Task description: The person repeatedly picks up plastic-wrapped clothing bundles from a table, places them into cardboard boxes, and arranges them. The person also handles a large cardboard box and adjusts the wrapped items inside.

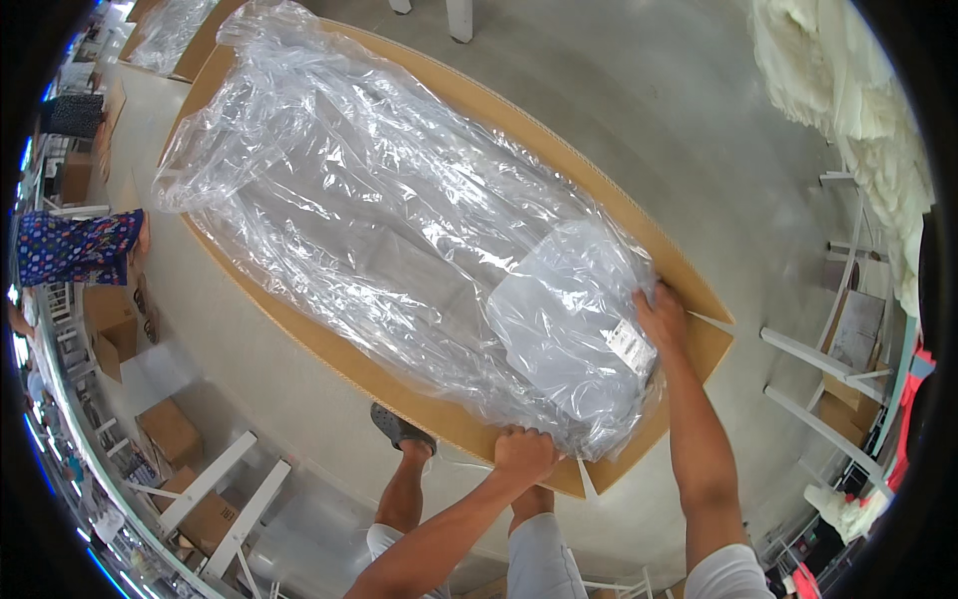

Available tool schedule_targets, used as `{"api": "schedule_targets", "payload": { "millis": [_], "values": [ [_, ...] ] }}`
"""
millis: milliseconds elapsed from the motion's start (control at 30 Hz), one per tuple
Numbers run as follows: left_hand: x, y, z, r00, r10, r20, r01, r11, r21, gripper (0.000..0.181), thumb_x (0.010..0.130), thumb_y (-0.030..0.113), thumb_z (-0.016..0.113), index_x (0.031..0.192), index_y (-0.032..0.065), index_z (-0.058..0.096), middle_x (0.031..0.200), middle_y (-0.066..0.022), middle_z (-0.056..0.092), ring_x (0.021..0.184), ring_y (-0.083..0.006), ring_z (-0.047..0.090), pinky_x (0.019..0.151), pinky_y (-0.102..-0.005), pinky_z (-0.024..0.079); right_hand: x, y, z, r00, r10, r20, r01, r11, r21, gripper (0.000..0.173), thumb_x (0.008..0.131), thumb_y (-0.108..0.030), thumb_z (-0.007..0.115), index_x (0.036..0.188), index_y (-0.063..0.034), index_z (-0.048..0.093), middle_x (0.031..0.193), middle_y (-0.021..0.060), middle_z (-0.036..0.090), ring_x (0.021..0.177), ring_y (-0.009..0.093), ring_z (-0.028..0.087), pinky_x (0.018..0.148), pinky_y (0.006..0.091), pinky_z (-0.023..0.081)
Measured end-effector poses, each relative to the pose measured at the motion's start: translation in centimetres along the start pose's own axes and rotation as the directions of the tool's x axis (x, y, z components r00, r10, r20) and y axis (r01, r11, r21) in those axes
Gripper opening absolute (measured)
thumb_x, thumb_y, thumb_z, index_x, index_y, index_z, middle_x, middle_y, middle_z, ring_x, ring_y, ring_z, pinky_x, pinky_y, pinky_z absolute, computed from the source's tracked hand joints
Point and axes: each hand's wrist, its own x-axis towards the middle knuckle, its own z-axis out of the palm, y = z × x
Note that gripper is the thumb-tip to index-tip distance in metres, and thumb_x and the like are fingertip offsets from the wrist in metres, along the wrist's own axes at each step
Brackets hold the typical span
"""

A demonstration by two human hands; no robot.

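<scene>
A long open cardboard carton [644, 217] lies before me, lined with crumpled clear plastic [359, 165]. Grey material, seemingly cloth, shows beneath the film. At the near right end lies a flat light-grey piece [554, 329] under plastic, with a white printed label [631, 345] beside it. My left hand [528, 454] is closed over the carton's near long wall, by the corner. At the right end, my right hand [663, 318] touches the plastic between the packed contents and the carton wall. Its thumb rests on the film, while its other fingers are partly hidden.
Another carton with plastic [168, 37] stands at upper left. White table legs [823, 359] and pale fluffy material [838, 67] are on the right. More cardboard boxes [171, 430] and table legs [232, 517] stand at lower left. A person in patterned clothing [78, 247] is at far left.
</scene>
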Motion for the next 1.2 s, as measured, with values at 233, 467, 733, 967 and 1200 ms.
{"api": "schedule_targets", "payload": {
  "millis": [233, 467, 733, 967, 1200],
  "values": [
    [-2.4, -6.5, -4.4, 0.908, -0.067, -0.413, 0.134, 0.982, 0.136, 0.048, 0.084, 0.043, 0.068, 0.116, 0.0069, 0.065, 0.114, -0.0130, 0.067, 0.119, -0.0340, 0.056, 0.111, -0.0544, 0.029, -8.8, 3.8, 4.4, 0.817, 0.022, -0.577, 0.296, 0.842, 0.451, 0.053, 0.099, -0.032, 0.056, 0.142, -0.0014, 0.048, 0.149, 0.0240, 0.040, 0.139, 0.043, 0.034, 0.115, 0.0491, 0.030],
    [-5.3, -7.7, -2.3, 0.868, -0.018, -0.496, 0.000, 0.999, -0.037, 0.044, 0.084, 0.032, 0.068, 0.119, 0.0074, 0.062, 0.118, -0.0152, 0.063, 0.117, -0.0355, 0.055, 0.107, -0.0527, 0.036, -12.4, 0.7, 1.4, 0.937, 0.064, -0.344, 0.037, 0.959, 0.280, 0.055, 0.101, -0.025, 0.053, 0.149, -0.0028, 0.036, 0.152, 0.0265, 0.034, 0.141, 0.044, 0.031, 0.119, 0.0492, 0.023],
    [-24.9, -10.4, 5.3, 0.769, -0.412, -0.488, 0.174, 0.871, -0.460, 0.061, 0.080, 0.025, 0.071, 0.134, 0.0052, 0.049, 0.130, -0.0169, 0.057, 0.123, -0.0373, 0.052, 0.108, -0.0490, 0.038, -31.1, 0.7, 0.2, 0.982, -0.110, -0.154, 0.140, 0.969, 0.202, 0.050, 0.086, -0.025, 0.069, 0.126, 0.0028, 0.057, 0.137, 0.0285, 0.048, 0.129, 0.044, 0.046, 0.109, 0.0480, 0.039],
    [-37.7, -19.9, 14.0, 0.278, -0.951, -0.138, 0.342, 0.233, -0.910, 0.062, 0.076, 0.022, 0.072, 0.129, -0.0007, 0.050, 0.107, -0.0246, 0.066, 0.100, -0.0401, 0.066, 0.090, -0.0451, 0.052, -34.8, -0.7, -1.9, 0.960, -0.278, -0.020, 0.278, 0.949, 0.147, 0.028, 0.083, -0.027, 0.067, 0.096, -0.0023, 0.070, 0.104, 0.0224, 0.068, 0.105, 0.041, 0.060, 0.097, 0.0489, 0.046],
    [-36.9, -22.6, 14.4, 0.397, -0.917, -0.033, 0.139, 0.096, -0.986, 0.040, 0.094, 0.026, 0.065, 0.117, -0.0065, 0.064, 0.104, -0.0106, 0.069, 0.091, -0.0235, 0.063, 0.081, -0.0353, 0.051, -22.8, -0.1, -1.3, 0.371, -0.758, 0.537, 0.912, 0.188, -0.365, 0.022, 0.082, -0.025, 0.062, 0.097, -0.0108, 0.072, 0.090, 0.0142, 0.072, 0.085, 0.030, 0.069, 0.074, 0.0460, 0.055]
  ]
}}
